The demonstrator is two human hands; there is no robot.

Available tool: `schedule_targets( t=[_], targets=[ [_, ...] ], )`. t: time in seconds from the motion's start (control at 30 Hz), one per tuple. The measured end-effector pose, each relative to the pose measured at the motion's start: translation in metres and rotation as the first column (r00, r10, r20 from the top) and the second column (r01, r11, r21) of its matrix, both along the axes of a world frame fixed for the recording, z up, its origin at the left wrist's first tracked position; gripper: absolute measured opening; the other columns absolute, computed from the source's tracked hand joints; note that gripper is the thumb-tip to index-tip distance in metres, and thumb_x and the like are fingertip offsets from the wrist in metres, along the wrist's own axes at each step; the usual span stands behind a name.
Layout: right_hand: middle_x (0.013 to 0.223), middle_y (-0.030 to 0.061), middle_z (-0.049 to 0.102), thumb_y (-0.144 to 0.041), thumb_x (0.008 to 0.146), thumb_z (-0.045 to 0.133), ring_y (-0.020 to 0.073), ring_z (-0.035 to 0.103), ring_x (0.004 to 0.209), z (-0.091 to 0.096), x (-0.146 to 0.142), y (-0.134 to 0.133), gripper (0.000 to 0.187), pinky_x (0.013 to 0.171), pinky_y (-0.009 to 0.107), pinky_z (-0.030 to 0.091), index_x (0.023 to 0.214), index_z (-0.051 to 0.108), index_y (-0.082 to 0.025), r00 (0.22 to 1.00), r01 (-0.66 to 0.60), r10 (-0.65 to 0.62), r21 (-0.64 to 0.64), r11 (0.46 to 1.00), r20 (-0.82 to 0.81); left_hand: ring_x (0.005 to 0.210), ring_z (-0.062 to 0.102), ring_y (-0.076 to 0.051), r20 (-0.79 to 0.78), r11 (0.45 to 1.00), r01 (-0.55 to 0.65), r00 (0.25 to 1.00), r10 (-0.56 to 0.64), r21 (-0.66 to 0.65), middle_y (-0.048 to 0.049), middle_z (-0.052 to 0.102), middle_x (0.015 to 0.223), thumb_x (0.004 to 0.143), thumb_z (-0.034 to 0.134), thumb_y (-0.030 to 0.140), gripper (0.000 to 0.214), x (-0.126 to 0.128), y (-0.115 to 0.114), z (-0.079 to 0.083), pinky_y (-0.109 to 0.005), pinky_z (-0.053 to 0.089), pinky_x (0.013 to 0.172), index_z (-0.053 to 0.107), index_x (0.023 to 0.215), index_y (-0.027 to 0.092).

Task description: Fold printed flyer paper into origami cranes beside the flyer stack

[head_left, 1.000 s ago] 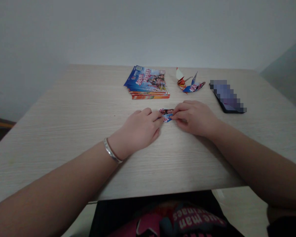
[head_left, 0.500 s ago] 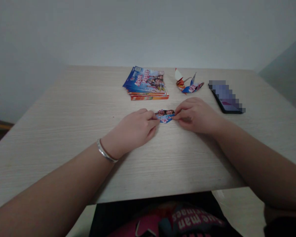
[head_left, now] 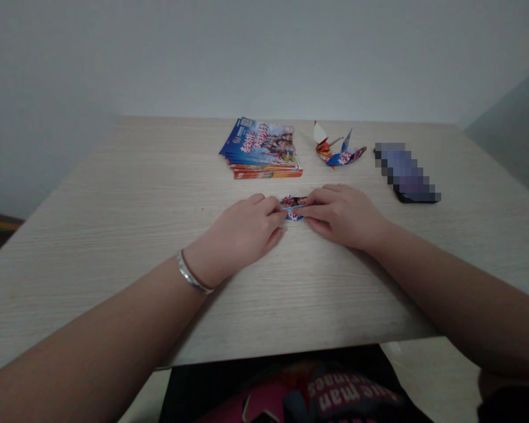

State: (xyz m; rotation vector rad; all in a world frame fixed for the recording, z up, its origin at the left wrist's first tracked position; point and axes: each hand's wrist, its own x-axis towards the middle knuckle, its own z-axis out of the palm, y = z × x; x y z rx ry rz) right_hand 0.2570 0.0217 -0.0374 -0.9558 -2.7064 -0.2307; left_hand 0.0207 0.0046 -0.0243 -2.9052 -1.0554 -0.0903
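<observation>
A small folded paper, blue with a printed picture, lies on the table between my hands. My left hand, with a silver bangle at the wrist, has its fingers closed on the paper's left end. From the other side, my right hand grips the right end. Its index finger reaches across the top and presses on the folded layers. Both ends of the paper are hidden under my fingers. Beyond my right hand stand two folded paper cranes, an orange one and a blue one.
A fanned stack of printed leaflets lies behind my left hand. A phone with a blurred-out screen rests on the right. The pale wooden table meets a wall at the back, and its front edge is near my lap.
My right hand has slid left over the paper, its index finger now stretched across the middle. My left hand stays almost in place at the left end.
</observation>
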Motion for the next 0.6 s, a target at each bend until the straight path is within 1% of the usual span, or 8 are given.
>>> schedule_targets(
  t=[0.13,0.23,0.3,0.37,0.43,0.5,0.57,0.6],
  targets=[
    [0.1,0.0074,0.074,-0.025,0.092,0.058,0.0219,0.064,0.087,-0.0012,0.0023,0.0019,0.025,0.073,0.034,0.043,0.109,0.077,-0.026,1.0,0.003,-0.003,-0.015,1.0,0.011,0.101,0.06,-0.026,-0.051,1.0,-0.01,0.999,0.011,0.013,-0.0118,0.067,0.112,0.101,0.045,0.031,0.033,-0.0039,-0.0001,0.0018,-0.041,0.05,0.089,0.069,0.115,0.014],
    [0.099,0.007,0.074,-0.023,0.09,0.059,0.0219,0.064,0.086,-0.0011,0.0065,0.0028,0.021,0.074,0.034,0.045,0.099,0.078,-0.023,1.0,-0.001,0.001,-0.018,1.0,0.005,0.102,0.062,-0.026,-0.057,1.0,0.009,0.998,-0.007,0.03,-0.0096,0.068,0.116,0.102,0.044,0.037,0.035,-0.008,-0.0005,0.002,-0.04,0.05,0.087,0.067,0.119,0.017],
    [0.099,0.0074,0.074,-0.022,0.09,0.058,0.0219,0.065,0.087,-0.0002,0.0074,0.0027,0.02,0.075,0.035,0.045,0.093,0.078,-0.021,1.0,-0.005,0.005,-0.028,1.0,-0.002,0.099,0.063,-0.026,-0.066,0.998,-0.001,0.998,0.005,0.067,-0.0083,0.069,0.114,0.102,0.045,0.037,0.032,-0.0074,-0.002,0.0027,-0.04,0.05,0.082,0.068,0.116,0.019],
    [0.099,0.0081,0.074,-0.021,0.089,0.058,0.0218,0.064,0.087,0.0014,0.0062,0.0025,0.02,0.076,0.035,0.046,0.09,0.078,-0.02,1.0,-0.008,0.007,-0.041,0.999,-0.007,0.095,0.063,-0.026,-0.089,0.993,-0.017,0.996,0.027,0.115,-0.0087,0.07,0.107,0.101,0.046,0.032,0.028,-0.0037,-0.0042,0.0042,-0.039,0.049,0.077,0.07,0.107,0.018],
    [0.096,0.0084,0.074,-0.021,0.089,0.058,0.0219,0.064,0.086,0.0032,0.0044,0.0028,0.02,0.076,0.034,0.046,0.089,0.078,-0.019,1.0,0.003,-0.003,-0.055,0.998,-0.009,0.091,0.063,-0.026,-0.112,0.99,-0.029,0.993,0.044,0.135,-0.0092,0.069,0.099,0.1,0.047,0.027,0.025,0.0002,-0.0057,0.006,-0.039,0.048,0.074,0.07,0.098,0.017],
    [0.093,0.0082,0.074,-0.021,0.088,0.059,0.0217,0.063,0.085,0.0047,0.0039,0.0036,0.019,0.076,0.034,0.046,0.088,0.078,-0.019,1.0,0.009,-0.01,-0.074,0.997,-0.011,0.091,0.063,-0.025,-0.118,0.994,-0.031,0.992,0.044,0.108,-0.0096,0.069,0.1,0.099,0.047,0.025,0.024,0.0013,-0.0057,0.007,-0.038,0.049,0.074,0.069,0.099,0.016],
    [0.095,0.0073,0.074,-0.021,0.088,0.059,0.0212,0.064,0.085,0.0059,0.0057,0.0049,0.02,0.075,0.034,0.045,0.091,0.078,-0.021,1.0,0.003,-0.005,-0.095,0.995,-0.018,0.096,0.063,-0.025,-0.098,0.998,-0.019,0.995,0.025,0.062,-0.0105,0.069,0.108,0.099,0.048,0.025,0.024,-0.0013,-0.0042,0.0067,-0.037,0.05,0.078,0.069,0.106,0.015],
    [0.096,0.0068,0.074,-0.022,0.089,0.059,0.021,0.064,0.085,0.0063,0.0073,0.0054,0.02,0.075,0.033,0.045,0.092,0.079,-0.021,1.0,-0.001,-0.001,-0.107,0.994,-0.016,0.098,0.063,-0.025,-0.074,0.999,-0.004,0.997,0.007,0.037,-0.0109,0.069,0.108,0.099,0.048,0.025,0.025,-0.0036,-0.0033,0.0062,-0.036,0.05,0.08,0.07,0.106,0.014]
  ],
)
